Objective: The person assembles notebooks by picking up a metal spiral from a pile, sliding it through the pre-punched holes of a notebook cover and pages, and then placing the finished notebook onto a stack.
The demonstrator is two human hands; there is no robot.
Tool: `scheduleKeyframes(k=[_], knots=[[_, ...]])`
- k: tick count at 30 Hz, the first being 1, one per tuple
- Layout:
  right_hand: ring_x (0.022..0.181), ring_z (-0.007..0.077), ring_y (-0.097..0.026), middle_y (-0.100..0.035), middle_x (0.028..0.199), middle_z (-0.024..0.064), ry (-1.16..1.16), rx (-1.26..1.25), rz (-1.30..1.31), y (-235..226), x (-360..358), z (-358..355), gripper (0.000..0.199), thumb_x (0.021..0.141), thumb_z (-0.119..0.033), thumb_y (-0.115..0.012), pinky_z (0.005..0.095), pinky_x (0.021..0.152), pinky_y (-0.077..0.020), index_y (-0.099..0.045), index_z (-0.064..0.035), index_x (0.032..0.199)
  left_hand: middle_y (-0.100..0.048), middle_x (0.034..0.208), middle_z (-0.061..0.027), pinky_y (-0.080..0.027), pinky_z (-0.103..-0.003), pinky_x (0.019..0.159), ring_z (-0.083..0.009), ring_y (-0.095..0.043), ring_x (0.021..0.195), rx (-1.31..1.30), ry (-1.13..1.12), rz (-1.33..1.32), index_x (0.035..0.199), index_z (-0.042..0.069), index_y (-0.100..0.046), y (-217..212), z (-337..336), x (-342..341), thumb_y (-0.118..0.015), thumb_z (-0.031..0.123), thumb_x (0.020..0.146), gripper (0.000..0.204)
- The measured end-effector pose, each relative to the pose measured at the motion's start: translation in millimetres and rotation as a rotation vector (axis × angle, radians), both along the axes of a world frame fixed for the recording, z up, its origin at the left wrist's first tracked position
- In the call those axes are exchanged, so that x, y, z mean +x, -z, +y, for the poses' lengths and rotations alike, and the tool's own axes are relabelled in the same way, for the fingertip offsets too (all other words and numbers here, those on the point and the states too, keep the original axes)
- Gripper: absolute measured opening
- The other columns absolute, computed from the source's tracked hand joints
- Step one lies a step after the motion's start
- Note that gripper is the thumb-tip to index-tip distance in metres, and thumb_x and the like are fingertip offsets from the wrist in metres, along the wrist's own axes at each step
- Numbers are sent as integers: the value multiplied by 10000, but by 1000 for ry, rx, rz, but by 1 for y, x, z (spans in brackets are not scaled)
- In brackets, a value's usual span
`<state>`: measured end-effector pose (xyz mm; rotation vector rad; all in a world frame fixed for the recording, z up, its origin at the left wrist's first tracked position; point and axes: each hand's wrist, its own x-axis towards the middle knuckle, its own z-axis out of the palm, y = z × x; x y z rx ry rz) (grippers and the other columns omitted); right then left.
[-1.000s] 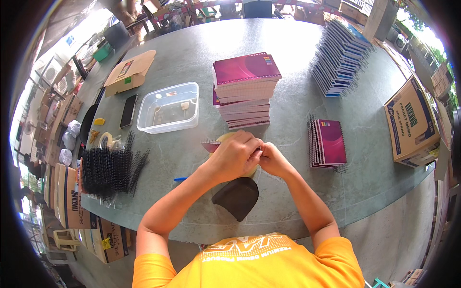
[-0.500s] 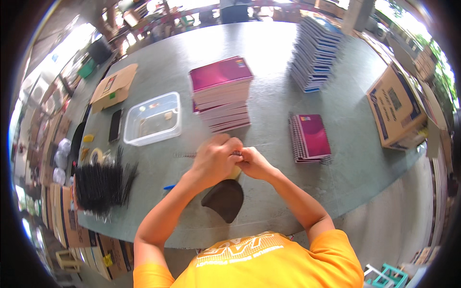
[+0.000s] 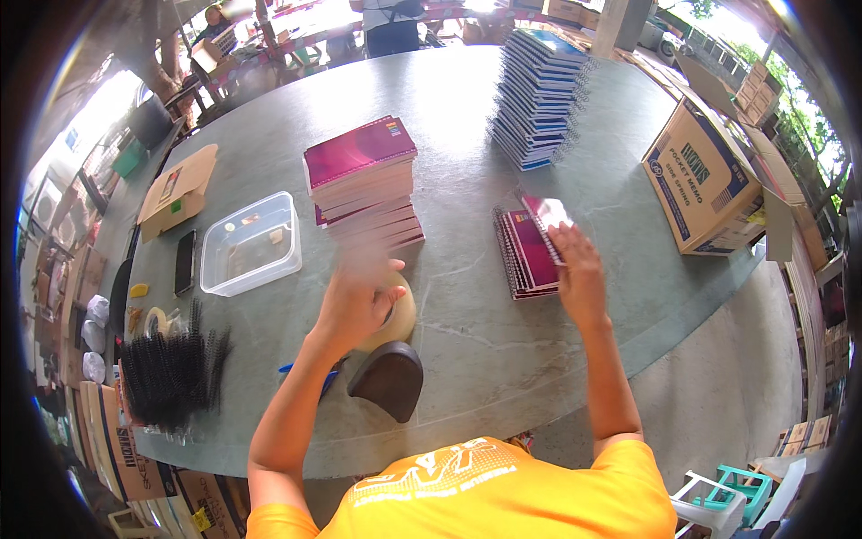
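Note:
In my right hand [image 3: 579, 269] is a purple spiral notebook [image 3: 548, 220], tilted over a short stack of matching spiral notebooks [image 3: 530, 256]. The fingers press on its cover, partly in glare. My left hand [image 3: 355, 301] is above a round cream-coloured object [image 3: 395, 314], thumb apart from the other fingers, which are blurred; nothing shows in it. Just beyond that hand rises a tall stack of purple-covered pads [image 3: 364, 166] with no coils visible. A dark brown curved block [image 3: 391, 382] and a blue-handled tool [image 3: 328, 382] lie close to my left forearm.
Left on the table are a clear plastic tub [image 3: 251, 247], a dark phone-like slab [image 3: 185, 262], a flattened carton [image 3: 177, 193] and a bundle of black coils [image 3: 171, 373]. Toward the far right stand a tall stack of blue notebooks [image 3: 539, 99] and an open cardboard box [image 3: 705, 180].
My hands, together at the centre before, are now apart. The right has moved right to the short stack with a spiral notebook; the left stays near the cream object. The view has shifted.

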<state>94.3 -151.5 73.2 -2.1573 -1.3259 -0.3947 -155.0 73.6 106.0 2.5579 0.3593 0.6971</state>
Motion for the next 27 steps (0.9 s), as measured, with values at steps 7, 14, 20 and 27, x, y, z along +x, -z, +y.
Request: scheduleKeyframes(k=[7,14,20,27], knots=[[1360,345,-284,-356,1449,155,48,-253,-88,31,-7,-7,585,922,-539,-406,511,1108,-162,-411,-196,1395,-609,1002,-109,-434,-385,847,-306,-530,971,-34,10,40,1020,69,-638,8,-2,2,-709,119,758,276],[1344,327,-321,-399,1428,131,-18,-235,-75,30,-13,-2,568,913,-530,-435,506,1105,-171,-445,-196,1374,-619,996,-111,-446,-387,834,-311,-550,951,19,34,-31,982,65,-649,14,0,-1,-693,46,750,237],[1330,318,-343,-420,1414,124,5,-261,-53,21,-19,0,562,909,-527,-449,534,1097,-151,-463,-187,1356,-631,1040,-115,-461,-396,823,-310,-565,990,449,-195,-389,978,52,-653,-35,25,17,-698,18,741,244],[1319,307,-364,-455,1385,122,-15,-224,89,12,-19,1,599,895,-533,-472,548,1094,-135,-482,-117,1325,-662,1007,-80,-413,-367,873,-250,-562,1040,673,-444,-167,1053,62,-665,-42,75,20,-697,108,752,306]])
